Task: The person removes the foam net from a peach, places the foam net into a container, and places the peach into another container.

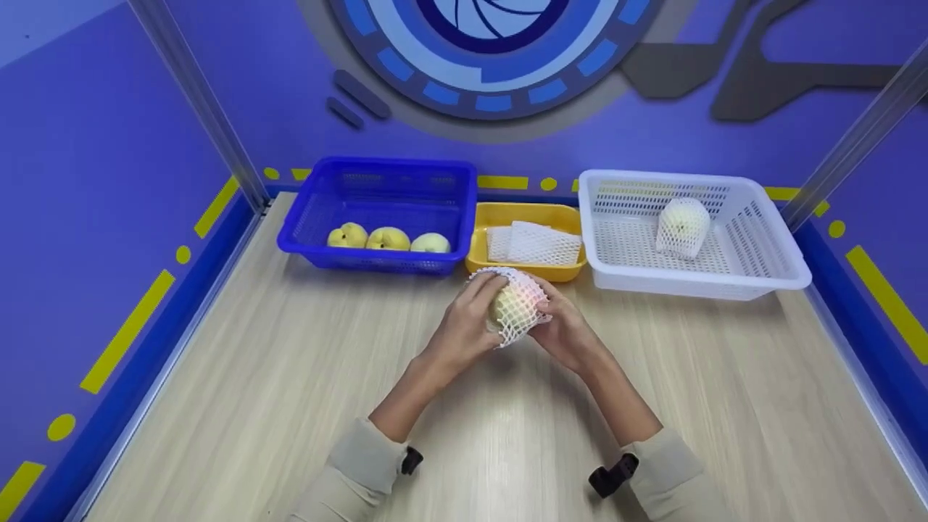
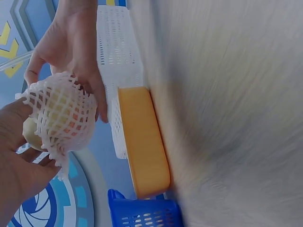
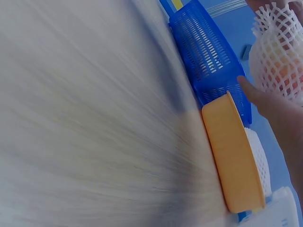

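Observation:
A pale yellow peach with a red blush (image 1: 516, 304) is held above the table, mostly covered by a white foam net sleeve (image 2: 61, 111). In the head view my left hand (image 1: 464, 325) grips it from the left, fingers over the top and thumb low at the net's edge. My right hand (image 1: 568, 333) holds the other side, its thumb against the net. The left wrist view shows a bare part of the peach near the left fingers. In the right wrist view, much of the right hand (image 3: 279, 118) is cut off by the frame.
Behind the hands stands a yellow tray (image 1: 525, 273) with flat foam nets (image 1: 544, 244). A blue basket (image 1: 377, 262) at left holds several peaches, including a yellow peach (image 1: 388, 238). The white basket (image 1: 696, 284) at right contains a netted fruit (image 1: 684, 226).

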Available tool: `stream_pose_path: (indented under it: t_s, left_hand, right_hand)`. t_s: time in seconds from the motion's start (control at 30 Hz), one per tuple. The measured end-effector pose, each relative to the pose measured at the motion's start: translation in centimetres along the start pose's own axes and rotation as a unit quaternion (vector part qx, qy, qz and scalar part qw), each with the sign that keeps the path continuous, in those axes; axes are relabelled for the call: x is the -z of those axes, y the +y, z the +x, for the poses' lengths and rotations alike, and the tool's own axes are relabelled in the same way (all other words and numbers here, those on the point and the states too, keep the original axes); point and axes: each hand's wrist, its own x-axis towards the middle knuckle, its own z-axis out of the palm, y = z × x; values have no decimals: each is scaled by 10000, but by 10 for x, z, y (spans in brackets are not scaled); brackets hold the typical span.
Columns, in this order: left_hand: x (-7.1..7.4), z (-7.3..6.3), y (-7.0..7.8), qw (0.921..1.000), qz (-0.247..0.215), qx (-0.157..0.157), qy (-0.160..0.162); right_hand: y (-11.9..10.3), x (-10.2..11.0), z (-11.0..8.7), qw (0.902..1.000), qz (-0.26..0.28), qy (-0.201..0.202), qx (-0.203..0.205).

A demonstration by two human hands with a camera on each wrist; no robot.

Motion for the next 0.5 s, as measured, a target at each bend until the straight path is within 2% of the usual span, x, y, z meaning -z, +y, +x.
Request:
stream_pose_path:
  t_s: [0.13,0.23,0.37,0.5]
  left_hand:
    - [-1,-1,1,9999,-99,-16,140]
    - [-1,-1,1,9999,-74,-27,147]
    - [1,-3,0,9999,24,-42,105]
    - [2,-4,0,9997,219,-20,-77]
  right_hand:
    - [0,-3,1,9996,112,130,213]
    - [0,-4,0,9994,6,222,282]
    - [0,-3,-2,9976,-460,380,359]
    - [0,-4,-2,9936,-891,564,396]
